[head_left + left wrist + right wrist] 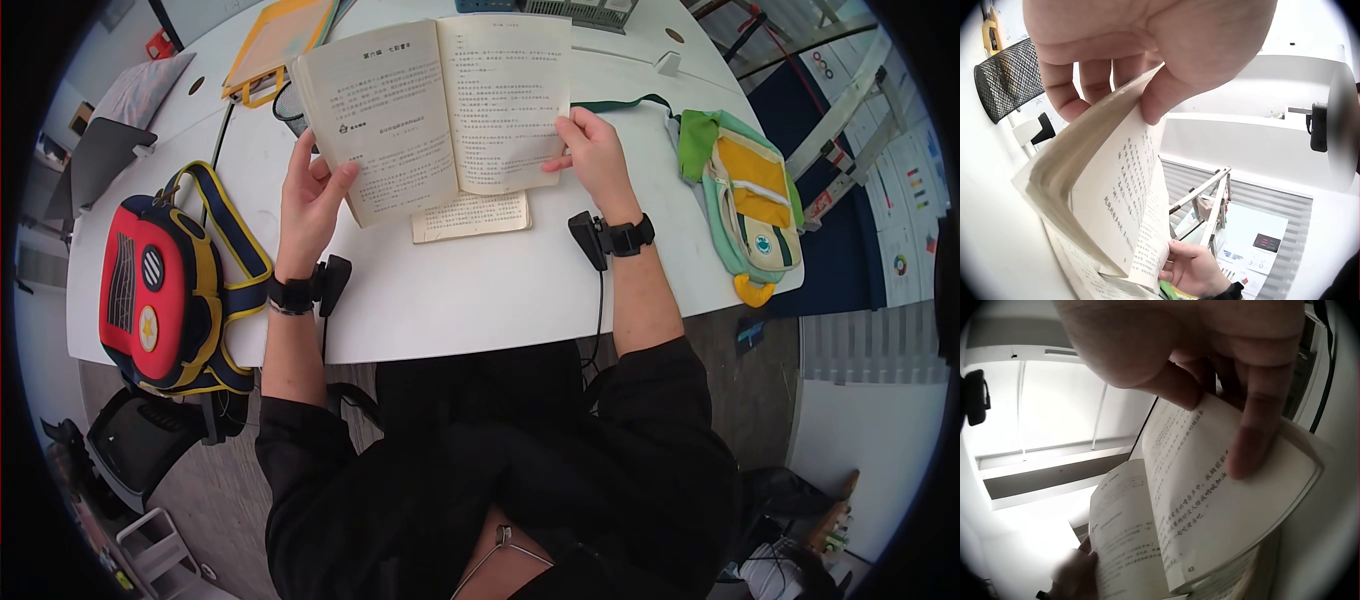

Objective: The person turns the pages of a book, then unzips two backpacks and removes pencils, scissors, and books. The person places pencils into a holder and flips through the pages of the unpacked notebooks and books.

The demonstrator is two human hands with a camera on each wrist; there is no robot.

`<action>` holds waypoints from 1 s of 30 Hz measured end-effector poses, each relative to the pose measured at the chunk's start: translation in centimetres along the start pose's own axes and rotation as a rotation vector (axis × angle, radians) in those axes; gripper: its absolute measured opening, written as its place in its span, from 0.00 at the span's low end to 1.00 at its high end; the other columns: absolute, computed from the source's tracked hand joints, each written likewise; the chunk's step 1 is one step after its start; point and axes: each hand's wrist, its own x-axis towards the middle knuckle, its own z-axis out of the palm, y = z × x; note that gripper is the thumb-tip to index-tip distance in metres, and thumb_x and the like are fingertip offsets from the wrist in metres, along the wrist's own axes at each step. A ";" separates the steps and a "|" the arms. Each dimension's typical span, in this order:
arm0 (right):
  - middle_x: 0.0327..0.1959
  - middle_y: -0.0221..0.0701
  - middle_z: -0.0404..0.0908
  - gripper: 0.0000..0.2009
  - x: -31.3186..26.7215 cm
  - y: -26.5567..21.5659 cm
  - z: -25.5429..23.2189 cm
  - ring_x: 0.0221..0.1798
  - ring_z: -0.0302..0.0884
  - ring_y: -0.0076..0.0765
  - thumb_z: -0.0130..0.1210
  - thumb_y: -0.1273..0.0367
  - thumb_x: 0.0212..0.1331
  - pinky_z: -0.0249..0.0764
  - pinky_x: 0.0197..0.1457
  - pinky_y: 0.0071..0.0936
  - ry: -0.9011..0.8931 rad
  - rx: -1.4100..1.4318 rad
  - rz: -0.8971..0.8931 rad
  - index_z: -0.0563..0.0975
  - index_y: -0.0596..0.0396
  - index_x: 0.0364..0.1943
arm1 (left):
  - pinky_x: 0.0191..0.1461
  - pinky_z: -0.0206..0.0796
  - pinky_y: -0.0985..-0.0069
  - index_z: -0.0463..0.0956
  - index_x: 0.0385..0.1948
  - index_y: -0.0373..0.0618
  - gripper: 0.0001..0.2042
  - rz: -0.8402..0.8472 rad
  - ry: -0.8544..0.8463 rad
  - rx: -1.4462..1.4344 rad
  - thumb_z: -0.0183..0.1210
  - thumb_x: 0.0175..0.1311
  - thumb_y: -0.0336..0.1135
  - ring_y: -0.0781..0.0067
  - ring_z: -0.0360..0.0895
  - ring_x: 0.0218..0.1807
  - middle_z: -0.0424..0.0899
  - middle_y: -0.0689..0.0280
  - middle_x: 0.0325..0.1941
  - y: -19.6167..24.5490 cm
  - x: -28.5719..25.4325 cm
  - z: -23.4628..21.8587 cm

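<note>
An open book [400,120] with printed pages is held up above the white table, its two halves spread. My left hand [314,205] grips its left edge, thumb on the page and fingers behind, as the left wrist view also shows at the hand [1147,37]. At the right edge, my right hand [598,160] pinches the pages, with a finger lying on the printed side in the right wrist view. Beneath the held book, a second open book [473,222] lies on the table, partly covered.
A red and navy backpack [150,290] is on the table's left; a green and yellow bag [755,200] is on the right. A black mesh cup [1010,78] stands behind the book's left side. Farther back are a yellow-edged folder [280,45] and a grey basket [592,14].
</note>
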 end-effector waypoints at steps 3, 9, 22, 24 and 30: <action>0.28 0.30 0.75 0.12 -0.3 -0.3 0.1 0.24 0.78 0.27 0.47 0.68 0.66 0.76 0.26 0.22 -0.008 -0.009 -0.001 0.74 0.65 0.33 | 0.58 0.68 0.72 0.55 0.66 0.39 0.26 0.003 0.000 0.012 0.54 0.68 0.29 0.72 0.78 0.51 0.82 0.56 0.47 0.1 0.2 -0.2; 0.27 0.29 0.75 0.12 -0.1 -0.5 0.1 0.22 0.77 0.27 0.48 0.67 0.66 0.75 0.24 0.21 -0.002 0.003 -0.010 0.74 0.65 0.33 | 0.58 0.67 0.72 0.55 0.66 0.39 0.27 0.003 0.005 -0.023 0.55 0.68 0.29 0.72 0.78 0.51 0.83 0.56 0.47 -0.1 0.2 0.0; 0.24 0.24 0.71 0.12 0.3 -0.3 -0.8 0.26 0.73 0.21 0.48 0.67 0.66 0.79 0.27 0.22 -0.016 -0.025 0.046 0.76 0.65 0.35 | 0.58 0.68 0.72 0.54 0.66 0.39 0.26 0.007 -0.008 0.001 0.54 0.69 0.28 0.71 0.78 0.52 0.83 0.56 0.47 -0.2 0.1 -0.2; 0.24 0.24 0.71 0.12 0.3 -0.3 -1.0 0.27 0.73 0.20 0.48 0.67 0.66 0.79 0.27 0.22 -0.021 -0.056 0.049 0.77 0.64 0.36 | 0.58 0.68 0.72 0.54 0.66 0.39 0.26 0.009 -0.013 0.004 0.54 0.69 0.28 0.72 0.78 0.52 0.83 0.56 0.48 0.0 0.1 -0.1; 0.26 0.26 0.73 0.12 0.6 -1.6 -1.2 0.26 0.72 0.21 0.48 0.67 0.65 0.80 0.28 0.23 -0.061 -0.130 0.094 0.77 0.64 0.35 | 0.59 0.66 0.72 0.55 0.65 0.39 0.26 0.005 -0.003 -0.015 0.55 0.68 0.30 0.71 0.78 0.53 0.83 0.56 0.47 0.0 0.0 -0.2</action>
